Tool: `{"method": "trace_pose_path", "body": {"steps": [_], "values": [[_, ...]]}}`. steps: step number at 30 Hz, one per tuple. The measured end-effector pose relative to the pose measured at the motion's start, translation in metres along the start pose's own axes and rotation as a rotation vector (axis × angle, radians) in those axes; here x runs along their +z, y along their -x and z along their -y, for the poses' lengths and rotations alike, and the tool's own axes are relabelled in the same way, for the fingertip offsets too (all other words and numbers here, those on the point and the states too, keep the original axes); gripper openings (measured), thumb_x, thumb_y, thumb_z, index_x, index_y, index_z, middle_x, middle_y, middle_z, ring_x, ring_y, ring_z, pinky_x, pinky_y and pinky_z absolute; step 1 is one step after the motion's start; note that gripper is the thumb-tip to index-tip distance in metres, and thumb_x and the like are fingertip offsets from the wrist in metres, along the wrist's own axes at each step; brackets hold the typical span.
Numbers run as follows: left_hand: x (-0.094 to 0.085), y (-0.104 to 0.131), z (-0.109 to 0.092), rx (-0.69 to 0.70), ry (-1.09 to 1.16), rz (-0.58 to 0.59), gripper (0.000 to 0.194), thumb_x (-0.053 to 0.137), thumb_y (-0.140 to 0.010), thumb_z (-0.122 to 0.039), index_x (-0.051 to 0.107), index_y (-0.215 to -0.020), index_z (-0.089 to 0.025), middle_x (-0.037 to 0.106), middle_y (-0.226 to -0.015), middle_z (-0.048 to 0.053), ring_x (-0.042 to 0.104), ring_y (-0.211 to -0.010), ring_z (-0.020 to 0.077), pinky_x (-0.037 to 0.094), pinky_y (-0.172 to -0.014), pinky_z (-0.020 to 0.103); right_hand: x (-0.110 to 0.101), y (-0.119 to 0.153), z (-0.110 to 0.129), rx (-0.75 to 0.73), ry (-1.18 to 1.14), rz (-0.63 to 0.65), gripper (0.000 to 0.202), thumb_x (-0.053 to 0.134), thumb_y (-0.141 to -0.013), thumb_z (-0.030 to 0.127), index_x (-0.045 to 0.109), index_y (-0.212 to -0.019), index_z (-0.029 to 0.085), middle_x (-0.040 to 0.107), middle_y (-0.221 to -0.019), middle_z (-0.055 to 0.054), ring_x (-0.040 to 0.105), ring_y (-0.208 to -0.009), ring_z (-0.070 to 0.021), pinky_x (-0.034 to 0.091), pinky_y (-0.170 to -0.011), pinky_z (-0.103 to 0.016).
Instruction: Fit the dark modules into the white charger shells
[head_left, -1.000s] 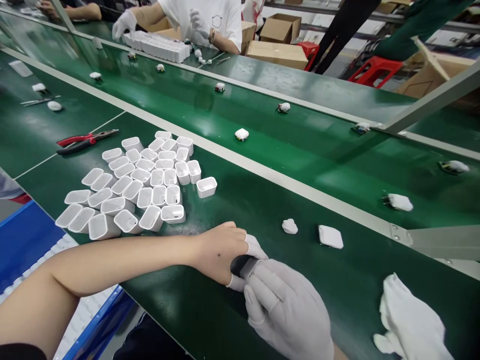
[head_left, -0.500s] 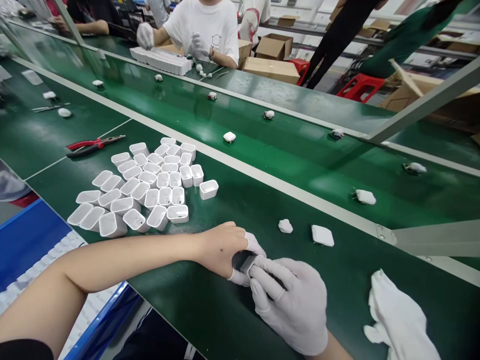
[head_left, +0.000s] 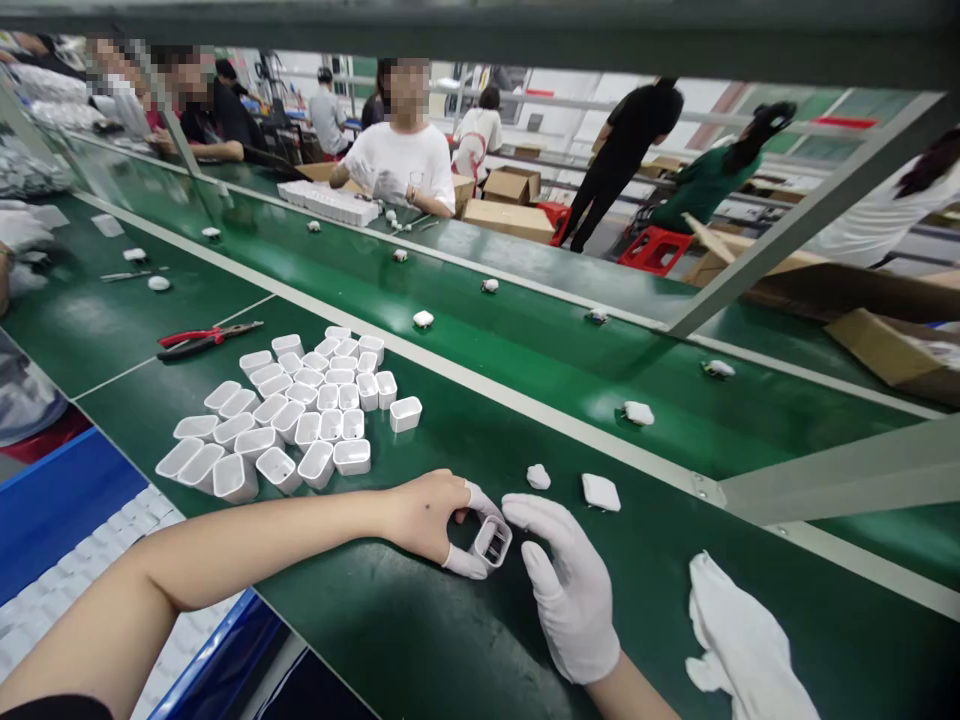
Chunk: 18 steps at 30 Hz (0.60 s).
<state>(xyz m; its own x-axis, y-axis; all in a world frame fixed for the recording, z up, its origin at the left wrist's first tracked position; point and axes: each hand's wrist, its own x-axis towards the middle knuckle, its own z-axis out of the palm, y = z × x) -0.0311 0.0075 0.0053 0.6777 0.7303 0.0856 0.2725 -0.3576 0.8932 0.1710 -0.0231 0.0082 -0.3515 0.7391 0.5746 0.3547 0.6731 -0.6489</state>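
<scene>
My left hand (head_left: pixel 439 520), with white finger covers on some fingers, grips a small white cup (head_left: pixel 493 542). The cup's open side is turned up toward me, and dark parts show inside it. Just right of the cup is my gloved right hand (head_left: pixel 566 585), its thumb and fingers apart with nothing between them. Beyond it on the green table lie a crumpled white lump (head_left: pixel 538 476) and a square white piece (head_left: pixel 601 492). Many similar white cups (head_left: pixel 330 426) stand grouped left of my hands.
Red-handled pliers (head_left: pixel 210 340) lie behind the cups. A white glove (head_left: pixel 746 640) rests at the right. Small white pieces sit on the green belt (head_left: pixel 450 350) past a pale rail (head_left: pixel 525 400). A metal post (head_left: pixel 840 480) stands at the right; a person (head_left: pixel 401 160) sits opposite.
My right hand has drawn back from the cup and its fingers have spread. The cup's opening now shows. The camera view has tilted up and shifted right.
</scene>
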Motion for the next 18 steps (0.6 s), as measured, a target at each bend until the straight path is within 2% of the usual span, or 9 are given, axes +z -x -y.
{"method": "trace_pose_path", "body": {"steps": [2,5,7,10,14,18], "values": [[0.002,0.0,-0.002,-0.137,0.364,-0.093,0.045,0.084,-0.057,-0.037,0.069,-0.096,-0.019,0.054,-0.066,-0.005,0.043,-0.063,0.0115,0.033,-0.065,0.025,-0.001,0.004,-0.004,0.074,-0.023,-0.022,0.033,0.049,-0.094,0.037,0.054,-0.123,0.021,0.063,-0.113,-0.01,0.062,-0.098,-0.0236,0.053,-0.081,-0.038],[0.009,-0.002,-0.006,-0.27,0.768,-0.189,0.04,0.077,-0.067,-0.045,0.064,-0.091,-0.015,0.054,-0.067,-0.003,0.044,-0.06,0.0104,0.031,-0.06,0.024,0.002,0.006,-0.005,0.006,0.042,0.047,0.053,0.055,-0.089,0.044,0.045,-0.135,0.018,0.058,-0.123,-0.013,0.058,-0.11,-0.0287,0.051,-0.091,-0.046],[0.016,-0.003,-0.009,-0.289,0.851,-0.166,0.045,0.064,-0.075,-0.058,0.06,-0.082,-0.014,0.054,-0.067,0.0,0.044,-0.055,0.0102,0.031,-0.058,0.025,0.005,0.006,-0.006,-0.042,0.113,0.012,0.052,0.059,-0.088,0.04,0.047,-0.134,0.019,0.06,-0.121,-0.012,0.059,-0.11,-0.0287,0.051,-0.091,-0.047],[0.025,-0.004,-0.01,-0.345,0.968,-0.105,0.056,0.057,-0.074,-0.068,0.057,-0.077,-0.013,0.055,-0.066,0.002,0.045,-0.051,0.0111,0.033,-0.056,0.027,0.007,0.006,-0.008,-0.04,0.116,-0.084,0.039,0.062,-0.087,0.038,0.057,-0.123,0.021,0.065,-0.106,-0.008,0.063,-0.096,-0.0252,0.055,-0.08,-0.041],[0.03,-0.004,-0.007,-0.378,1.037,-0.081,0.055,0.06,-0.073,-0.067,0.059,-0.081,-0.013,0.059,-0.069,0.004,0.048,-0.05,0.0122,0.034,-0.057,0.028,0.006,0.007,-0.009,0.001,0.073,-0.091,0.032,0.061,-0.089,0.041,0.064,-0.113,0.02,0.067,-0.099,-0.008,0.064,-0.089,-0.0236,0.056,-0.076,-0.039],[0.031,-0.002,-0.007,-0.357,1.056,-0.084,0.056,0.058,-0.075,-0.067,0.06,-0.084,-0.013,0.06,-0.068,0.004,0.05,-0.052,0.0131,0.035,-0.059,0.028,0.005,0.006,-0.008,-0.002,0.072,-0.08,0.029,0.057,-0.092,0.041,0.066,-0.112,0.021,0.067,-0.095,-0.006,0.064,-0.088,-0.0223,0.057,-0.075,-0.037]]}}
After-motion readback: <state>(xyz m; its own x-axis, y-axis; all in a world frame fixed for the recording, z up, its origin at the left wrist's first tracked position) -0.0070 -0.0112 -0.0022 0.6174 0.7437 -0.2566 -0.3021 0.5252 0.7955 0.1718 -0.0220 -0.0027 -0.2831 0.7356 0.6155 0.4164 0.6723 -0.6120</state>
